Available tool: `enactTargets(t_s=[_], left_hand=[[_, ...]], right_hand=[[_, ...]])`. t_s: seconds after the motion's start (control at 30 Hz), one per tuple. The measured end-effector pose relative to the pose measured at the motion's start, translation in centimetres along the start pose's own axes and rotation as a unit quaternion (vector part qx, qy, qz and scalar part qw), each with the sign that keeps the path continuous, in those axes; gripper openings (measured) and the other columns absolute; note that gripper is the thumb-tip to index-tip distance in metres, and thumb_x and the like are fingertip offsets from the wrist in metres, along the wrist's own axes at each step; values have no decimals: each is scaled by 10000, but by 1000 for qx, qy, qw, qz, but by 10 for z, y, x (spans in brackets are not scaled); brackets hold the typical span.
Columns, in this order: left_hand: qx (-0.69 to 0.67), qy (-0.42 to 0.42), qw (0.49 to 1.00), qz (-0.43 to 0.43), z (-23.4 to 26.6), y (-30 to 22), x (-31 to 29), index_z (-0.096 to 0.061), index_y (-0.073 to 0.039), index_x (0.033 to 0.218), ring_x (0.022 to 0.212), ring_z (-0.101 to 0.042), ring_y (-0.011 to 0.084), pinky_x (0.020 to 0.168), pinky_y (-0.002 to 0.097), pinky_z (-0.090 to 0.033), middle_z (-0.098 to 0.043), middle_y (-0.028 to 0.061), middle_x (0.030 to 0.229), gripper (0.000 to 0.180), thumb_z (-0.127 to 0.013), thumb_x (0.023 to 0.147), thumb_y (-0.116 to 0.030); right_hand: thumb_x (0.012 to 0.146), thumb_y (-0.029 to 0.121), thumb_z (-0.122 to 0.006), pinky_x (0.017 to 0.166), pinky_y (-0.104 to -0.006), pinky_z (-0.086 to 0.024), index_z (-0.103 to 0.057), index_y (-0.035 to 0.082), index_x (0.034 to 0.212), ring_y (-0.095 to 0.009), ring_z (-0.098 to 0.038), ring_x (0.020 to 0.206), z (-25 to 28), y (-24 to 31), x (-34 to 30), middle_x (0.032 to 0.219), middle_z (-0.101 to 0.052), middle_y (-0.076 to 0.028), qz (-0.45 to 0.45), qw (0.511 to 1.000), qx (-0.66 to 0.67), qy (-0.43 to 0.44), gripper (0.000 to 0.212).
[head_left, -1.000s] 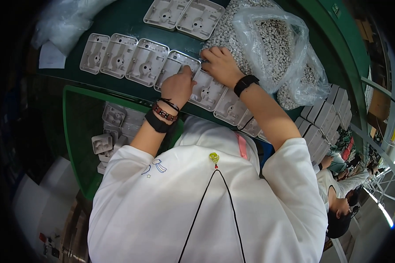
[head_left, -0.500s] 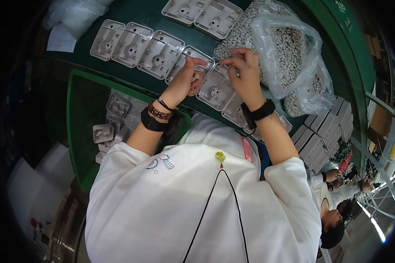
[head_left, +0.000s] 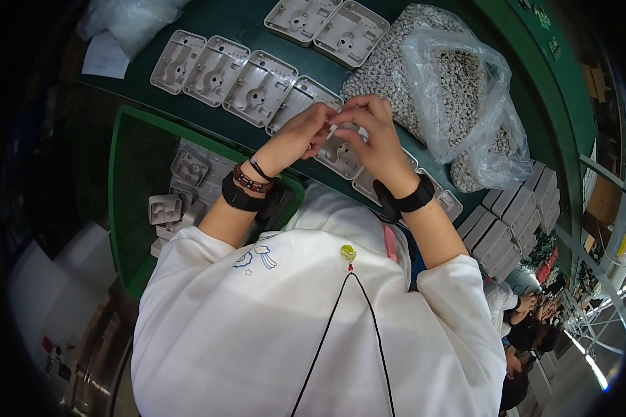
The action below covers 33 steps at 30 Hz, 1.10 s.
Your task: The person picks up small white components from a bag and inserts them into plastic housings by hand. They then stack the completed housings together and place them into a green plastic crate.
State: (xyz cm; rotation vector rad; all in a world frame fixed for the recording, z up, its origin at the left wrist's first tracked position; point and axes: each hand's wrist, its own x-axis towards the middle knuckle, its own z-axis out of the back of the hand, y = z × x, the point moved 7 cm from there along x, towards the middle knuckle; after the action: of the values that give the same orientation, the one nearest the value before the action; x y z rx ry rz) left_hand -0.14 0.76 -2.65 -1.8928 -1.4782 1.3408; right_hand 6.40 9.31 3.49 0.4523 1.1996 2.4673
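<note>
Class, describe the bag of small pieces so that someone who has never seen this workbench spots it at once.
Start with the green table in front of the person. Beyond the right hand, right of the far pair of open grey housings, lies the clear plastic bag. Unlike the plastic bundle at the table's left end, it holds many small pale pieces.

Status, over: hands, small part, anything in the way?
Left hand holding small white part. Right hand close beside it. Hands partly cover grey boxes beneath.
</note>
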Motion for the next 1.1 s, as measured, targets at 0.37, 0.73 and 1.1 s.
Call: enactTargets(t_s=[0.37,0.73,1.1], left_hand=[[-154,-106,980,68,9,11,-4,-525,-53,968,427,-277,8,390,163,-200,-375,-76,569,170,-483,896,-201],[-473,0,878,78,14,32,-4,-526,-98,894,432,-245,5,380,155,-184,-288,-94,553,123,-507,885,-219],[514,-350,781,-57,98,-17,-20,-568,-93,977,578,-567,272,493,350,-436,-580,87,633,253,-597,786,-256]], right_hand=[[654,55,-669,721,-318,-406,-589,45,874,-254,-492,858,-7,-1,-2,899,-504,-90,-49,997,56,-19,233],[668,75,-656,592,-335,-430,-559,49,785,-263,-538,714,-22,16,27,758,-523,-71,113,988,-103,-6,154],[677,100,-612,689,-324,-413,-580,96,750,-219,-518,792,-56,-29,69,843,-523,-38,198,944,-246,100,80]])
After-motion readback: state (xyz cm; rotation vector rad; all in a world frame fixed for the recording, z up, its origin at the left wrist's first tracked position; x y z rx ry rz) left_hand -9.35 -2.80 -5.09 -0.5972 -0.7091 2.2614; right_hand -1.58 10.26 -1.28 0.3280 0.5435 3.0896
